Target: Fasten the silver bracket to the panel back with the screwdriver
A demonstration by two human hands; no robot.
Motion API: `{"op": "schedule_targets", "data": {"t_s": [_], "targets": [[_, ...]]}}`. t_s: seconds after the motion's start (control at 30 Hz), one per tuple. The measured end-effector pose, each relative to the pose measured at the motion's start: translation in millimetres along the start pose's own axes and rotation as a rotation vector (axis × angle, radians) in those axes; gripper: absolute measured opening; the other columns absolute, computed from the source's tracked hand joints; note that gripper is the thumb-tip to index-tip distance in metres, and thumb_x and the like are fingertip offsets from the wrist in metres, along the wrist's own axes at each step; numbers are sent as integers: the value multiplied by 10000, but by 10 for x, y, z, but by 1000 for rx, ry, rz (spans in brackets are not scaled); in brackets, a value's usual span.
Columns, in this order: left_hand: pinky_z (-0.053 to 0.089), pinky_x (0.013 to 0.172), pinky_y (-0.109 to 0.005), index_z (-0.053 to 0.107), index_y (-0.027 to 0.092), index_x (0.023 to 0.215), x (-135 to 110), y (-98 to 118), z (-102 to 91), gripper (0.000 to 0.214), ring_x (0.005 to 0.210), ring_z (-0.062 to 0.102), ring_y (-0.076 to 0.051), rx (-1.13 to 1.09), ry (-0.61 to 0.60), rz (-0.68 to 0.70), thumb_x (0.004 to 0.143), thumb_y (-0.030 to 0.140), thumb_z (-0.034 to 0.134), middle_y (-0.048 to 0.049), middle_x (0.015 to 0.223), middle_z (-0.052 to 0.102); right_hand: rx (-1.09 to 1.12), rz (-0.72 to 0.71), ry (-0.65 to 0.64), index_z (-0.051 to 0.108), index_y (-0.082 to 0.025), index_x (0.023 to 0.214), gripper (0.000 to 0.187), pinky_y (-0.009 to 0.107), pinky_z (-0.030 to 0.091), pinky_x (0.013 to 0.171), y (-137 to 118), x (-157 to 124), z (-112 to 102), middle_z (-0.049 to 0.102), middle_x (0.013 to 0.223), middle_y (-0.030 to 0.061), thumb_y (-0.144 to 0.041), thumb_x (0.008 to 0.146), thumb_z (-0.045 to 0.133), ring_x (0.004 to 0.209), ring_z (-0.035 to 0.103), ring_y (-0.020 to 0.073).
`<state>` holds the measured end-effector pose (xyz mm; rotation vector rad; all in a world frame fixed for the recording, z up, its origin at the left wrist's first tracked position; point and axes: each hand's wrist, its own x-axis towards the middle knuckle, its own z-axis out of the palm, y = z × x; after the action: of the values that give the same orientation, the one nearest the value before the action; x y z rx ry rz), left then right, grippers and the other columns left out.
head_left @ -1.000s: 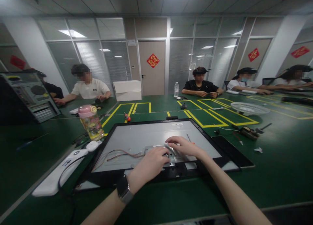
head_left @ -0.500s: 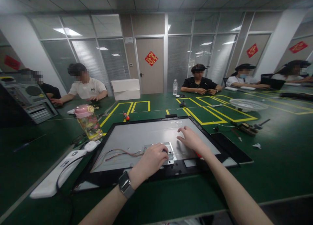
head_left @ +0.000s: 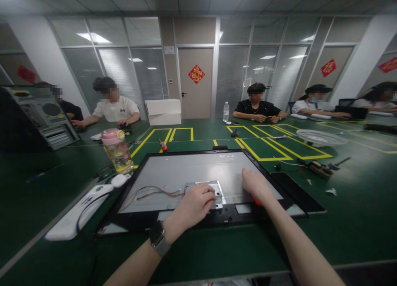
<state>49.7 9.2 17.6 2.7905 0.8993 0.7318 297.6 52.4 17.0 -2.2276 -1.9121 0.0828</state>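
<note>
Ideally, we steady the metal plate on the near half of the panel with our curled left hand; our right hand bends, apart, over the right side; we cannot tell either's grip.

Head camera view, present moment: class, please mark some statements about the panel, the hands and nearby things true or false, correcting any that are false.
1. The left hand is over the metal bracket on the grey panel. True.
2. The watch is on the right wrist. False: it is on the left wrist.
3. The bottle with the pink lid stands to the left of the panel. True.
4. The thin wires run to the right of the bracket. False: they run across the panel to the left of it.
5. The right hand is over the panel, apart from the left hand. True.
</note>
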Motion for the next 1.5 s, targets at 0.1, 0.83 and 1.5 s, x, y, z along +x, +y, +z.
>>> {"op": "schedule_targets", "data": {"t_s": [0.1,0.83,1.5], "targets": [[486,907,-324,648,201,1011,-1,7,3,216,1002,600,-178,39,62,9,898,102,493,-50,1081,650,124,-46,-30,673,-134,906,198,450,485,772,-14,37,-37,688,864,212,-81,752,559,922,666,362],[542,900,-398,613,152,1008,70,-55,-151,203,921,697,-214,-740,708,-370,872,301,588,-96,1002,704,1036,-511,-28,665,-192,1095,352,347,515,751,-500,-137,-4,661,791,31,-406,817,630,756,626,191],[606,711,-337,283,245,1365,91,-32,4,666,731,707,-155,-1060,580,-455,817,298,658,-36,961,665,620,-619,-433,577,-174,1289,619,370,465,879,-312,-73,-26,658,1152,86,-392,730,726,966,601,258]]}}
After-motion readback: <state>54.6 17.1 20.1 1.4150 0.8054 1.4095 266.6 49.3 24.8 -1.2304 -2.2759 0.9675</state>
